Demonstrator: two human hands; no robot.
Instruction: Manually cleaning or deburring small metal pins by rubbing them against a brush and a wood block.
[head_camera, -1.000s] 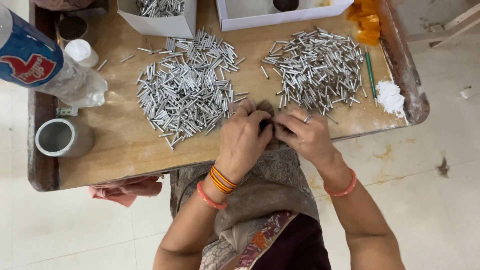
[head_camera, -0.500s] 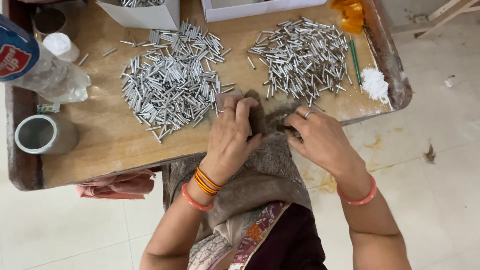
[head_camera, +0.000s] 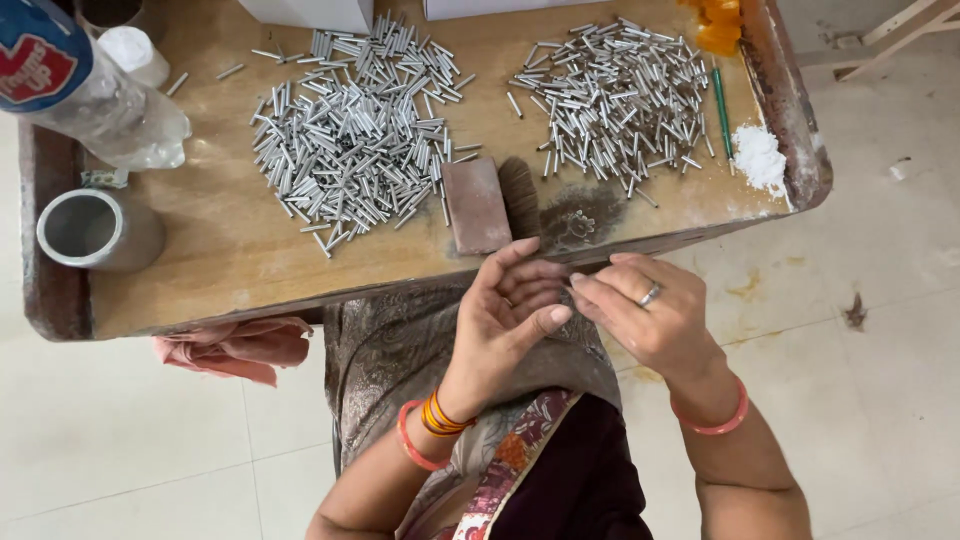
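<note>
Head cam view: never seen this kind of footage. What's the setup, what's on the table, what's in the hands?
No machine here: a camera worn on a person's head looks down at their two bare hands. The left hand and right hand meet fingertip to fingertip just below the edge of the wooden table; whether anything small is in their grip is too hidden to tell. On the table lie two piles of small metal tubes, a brown block beside a brush, a metal cup, a plastic bottle and some white powder.
</note>
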